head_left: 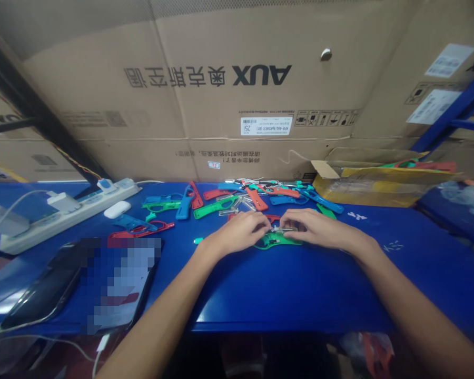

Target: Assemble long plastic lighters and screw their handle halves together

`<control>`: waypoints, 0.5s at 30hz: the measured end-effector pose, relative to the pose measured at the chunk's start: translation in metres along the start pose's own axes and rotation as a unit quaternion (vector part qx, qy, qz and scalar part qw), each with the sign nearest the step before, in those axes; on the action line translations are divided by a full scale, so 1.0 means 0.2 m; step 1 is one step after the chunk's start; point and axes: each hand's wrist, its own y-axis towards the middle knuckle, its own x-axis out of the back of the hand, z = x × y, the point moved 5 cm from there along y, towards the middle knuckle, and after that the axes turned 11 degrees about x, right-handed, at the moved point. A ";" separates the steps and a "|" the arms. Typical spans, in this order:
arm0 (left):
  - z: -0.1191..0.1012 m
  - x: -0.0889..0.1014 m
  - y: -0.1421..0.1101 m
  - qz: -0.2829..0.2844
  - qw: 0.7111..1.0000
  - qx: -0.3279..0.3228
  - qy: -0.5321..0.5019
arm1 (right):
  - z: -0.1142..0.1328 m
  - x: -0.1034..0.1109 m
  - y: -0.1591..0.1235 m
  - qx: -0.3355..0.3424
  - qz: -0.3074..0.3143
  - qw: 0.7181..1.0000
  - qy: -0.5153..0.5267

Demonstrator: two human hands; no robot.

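A green plastic casing half (278, 243), which looks like a long-nosed lighter's shell, lies on the blue table in front of me. My left hand (243, 231) is at its left part, fingertips pinched together beside a small white piece; what they grip is hidden. My right hand (316, 229) bends its fingers around the right end of a clear plastic tube (286, 230) lying over the casing. A small dark part (275, 240) shows inside the shell. Left of my left wrist a green tip (198, 241) pokes out.
Behind my hands lie red, blue and green casings (215, 207), with several clear tubes (245, 203). An open carton (363, 187) of parts stands back right. At left are a power strip (82, 209), a white earbud case (117, 209) and a phone (122, 284). Large cardboard (221, 110) closes the back.
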 end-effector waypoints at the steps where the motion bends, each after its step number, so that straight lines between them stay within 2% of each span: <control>1: 0.00 0.00 0.00 -0.001 1.000 0.000 0.001 | 0.00 0.00 0.00 0.000 0.000 1.000 0.001; 15: 0.00 0.00 0.00 0.001 1.000 0.001 0.005 | 0.02 0.00 0.00 -0.003 0.000 1.000 0.000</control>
